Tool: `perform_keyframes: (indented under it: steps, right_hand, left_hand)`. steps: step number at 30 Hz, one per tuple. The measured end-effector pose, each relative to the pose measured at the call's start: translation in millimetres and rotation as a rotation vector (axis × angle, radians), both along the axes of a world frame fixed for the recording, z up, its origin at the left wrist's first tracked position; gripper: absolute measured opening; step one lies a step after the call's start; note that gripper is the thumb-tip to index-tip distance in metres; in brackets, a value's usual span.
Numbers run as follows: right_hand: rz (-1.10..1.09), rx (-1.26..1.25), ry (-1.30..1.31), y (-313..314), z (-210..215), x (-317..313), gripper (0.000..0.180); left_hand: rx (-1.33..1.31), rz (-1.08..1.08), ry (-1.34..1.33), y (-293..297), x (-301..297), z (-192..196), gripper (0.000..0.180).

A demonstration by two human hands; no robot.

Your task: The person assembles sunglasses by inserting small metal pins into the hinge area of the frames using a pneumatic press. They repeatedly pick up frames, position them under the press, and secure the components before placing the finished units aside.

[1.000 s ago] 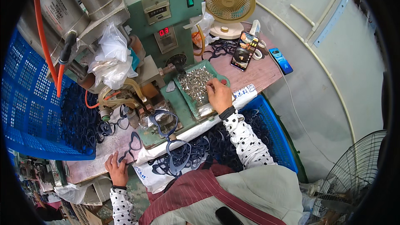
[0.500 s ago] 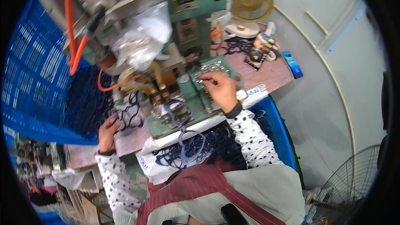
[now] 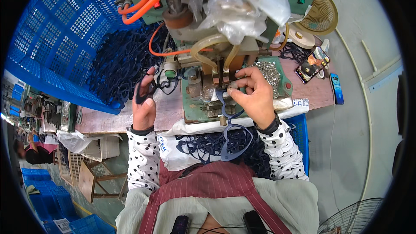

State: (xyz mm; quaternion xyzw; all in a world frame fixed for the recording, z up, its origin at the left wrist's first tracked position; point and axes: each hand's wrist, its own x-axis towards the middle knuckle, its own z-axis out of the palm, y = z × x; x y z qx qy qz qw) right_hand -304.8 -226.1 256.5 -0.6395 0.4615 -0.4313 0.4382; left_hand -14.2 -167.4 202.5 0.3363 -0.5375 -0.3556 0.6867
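1. The right hand (image 3: 255, 98) is no longer held over the tray of small metal pieces (image 3: 271, 76); now it is brought close to the copper-coloured machine tips (image 3: 216, 79), at the upper end of the blue frame (image 3: 224, 151).
2. The left hand (image 3: 144, 110) is raised from the pink table (image 3: 112, 119), and a dark frame (image 3: 138, 90) is now held in it.
3. The view is shifted; more blue crates (image 3: 50, 195) are shown at lower left.

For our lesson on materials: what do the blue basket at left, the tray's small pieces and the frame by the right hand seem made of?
Blue basket: likely plastic, smooth, with a regular moulded grid of holes. Small pieces: probably metal, shiny, with silvery glints. Frame: perhaps plastic, smooth blue with a soft sheen; not certain.
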Motion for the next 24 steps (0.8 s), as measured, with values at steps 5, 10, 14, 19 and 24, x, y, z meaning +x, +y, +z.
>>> perform_keyframes:
  steps: [5,10,14,19,24]
  right_hand:
    - [-0.009,0.013,-0.069,-5.1,0.4,10.5,0.045]
    - [-0.011,0.027,-0.211,-3.7,-4.1,19.6,0.050]
    - [-0.061,-0.008,-0.107,-7.8,-7.5,11.4,0.052]
    - [-0.260,-0.199,-0.046,-48.0,-56.1,-46.1,0.045]
    - [-0.496,-0.227,0.301,-61.5,-100.6,-92.3,0.032]
  left_hand:
    - [-0.036,0.352,-0.177,12.4,-25.9,22.9,0.034]
    - [-0.566,0.091,-0.796,23.7,-73.5,47.3,0.049]
    - [-0.791,-0.164,-1.020,8.3,-119.5,56.4,0.033]
    - [-0.879,-0.256,-0.976,-16.4,-131.8,34.9,0.035]
    - [-0.840,-0.460,-0.816,-26.9,-131.4,35.2,0.040]
